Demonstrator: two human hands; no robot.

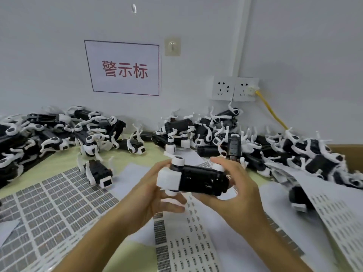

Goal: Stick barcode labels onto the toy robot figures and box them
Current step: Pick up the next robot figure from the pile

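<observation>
A black-and-white toy robot figure (pixel 196 178) is held lying sideways above the table in the middle of the head view. My left hand (pixel 151 195) grips its white end from below and the left. My right hand (pixel 235 185) curls around its black end from the right. Under my hands lies a partly peeled barcode label sheet (pixel 182 242). A fuller label sheet (pixel 51 205) covers the table to the left. Another toy robot (pixel 99 172) stands alone beside that sheet.
Heaps of toy robots fill the back left (pixel 49 134), the back middle (pixel 206 132) and the right (pixel 314 154). A cardboard box edge (pixel 349 152) shows at far right. A yellow cable (pixel 273 112) hangs from the wall sockets. Another label sheet (pixel 337 214) lies at right.
</observation>
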